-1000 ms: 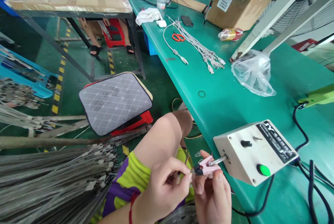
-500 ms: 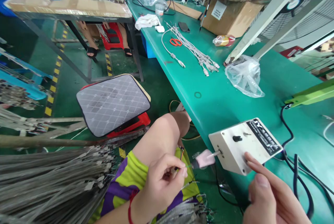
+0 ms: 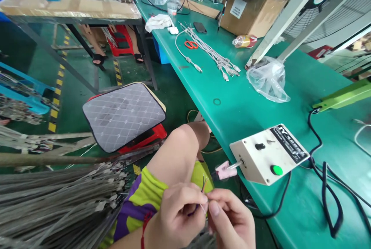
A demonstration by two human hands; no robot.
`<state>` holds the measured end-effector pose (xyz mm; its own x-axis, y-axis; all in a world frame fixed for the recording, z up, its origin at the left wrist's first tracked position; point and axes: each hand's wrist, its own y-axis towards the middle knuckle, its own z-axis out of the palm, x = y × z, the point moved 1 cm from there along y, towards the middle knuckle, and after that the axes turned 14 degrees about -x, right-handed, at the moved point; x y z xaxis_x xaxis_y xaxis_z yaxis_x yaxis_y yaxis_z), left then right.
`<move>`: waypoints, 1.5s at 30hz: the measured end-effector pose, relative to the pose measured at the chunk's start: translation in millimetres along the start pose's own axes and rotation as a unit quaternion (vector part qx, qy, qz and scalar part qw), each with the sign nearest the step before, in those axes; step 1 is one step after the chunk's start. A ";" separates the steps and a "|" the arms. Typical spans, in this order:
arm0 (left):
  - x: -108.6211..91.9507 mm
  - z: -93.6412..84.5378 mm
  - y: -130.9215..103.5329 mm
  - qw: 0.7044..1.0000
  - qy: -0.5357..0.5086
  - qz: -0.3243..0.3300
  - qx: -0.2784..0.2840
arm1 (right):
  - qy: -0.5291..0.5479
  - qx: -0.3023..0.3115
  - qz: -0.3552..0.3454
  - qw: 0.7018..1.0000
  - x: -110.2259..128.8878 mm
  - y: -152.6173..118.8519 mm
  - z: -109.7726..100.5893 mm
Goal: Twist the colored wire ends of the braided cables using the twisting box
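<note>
My left hand (image 3: 184, 210), with a red cord at its wrist, pinches a thin cable whose fine coloured wires (image 3: 204, 183) stick up above the fingers. Right against it, my right hand (image 3: 230, 216) is closed at the fingertips around the wire ends. Fingers cover most of the cable. Just beyond the hands, a pink clip (image 3: 225, 171) sits on the metal shaft of a white control box (image 3: 262, 164). The box has a black knob (image 3: 260, 146) and a lit green button (image 3: 276, 170), and neither hand touches it.
On the green bench (image 3: 199, 94) lie several white USB cables (image 3: 216, 53), orange scissors (image 3: 191, 44), a plastic bag (image 3: 269, 79) and a bottle (image 3: 245, 41). A cushioned stool (image 3: 124, 115) stands ahead left. Bundled grey cables (image 3: 58, 202) fill the lower left. Another person sits at the far table (image 3: 72, 11).
My right hand has left the box's button and come to the left hand, closing on the wires. The green button now shows. The pink clip, blurred before, appears sharper and at a different angle.
</note>
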<state>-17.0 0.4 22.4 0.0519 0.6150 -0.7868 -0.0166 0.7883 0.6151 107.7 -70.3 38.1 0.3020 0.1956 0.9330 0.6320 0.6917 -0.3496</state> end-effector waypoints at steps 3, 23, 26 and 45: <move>-0.7 -0.1 5.9 1.000 -0.003 0.000 0.003 | 0.037 0.054 0.053 0.996 -3.7 8.6 -0.6; 9.2 -2.6 6.2 0.997 -0.025 -0.051 0.055 | 0.042 0.020 -0.059 0.997 -6.1 27.0 2.6; 12.9 -5.3 -1.3 0.996 0.004 -0.093 0.013 | 0.031 -0.049 -0.087 0.995 -10.3 35.9 -1.1; 19.7 7.3 -1.2 0.993 0.078 -0.089 -0.014 | 0.190 -0.025 0.029 0.981 -5.5 47.3 12.2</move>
<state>-8.6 11.5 6.5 -0.0994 0.4601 -0.8823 -0.0481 0.8834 0.4661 127.1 -30.2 17.5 0.5771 -0.0466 0.8153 0.6368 0.6508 -0.4135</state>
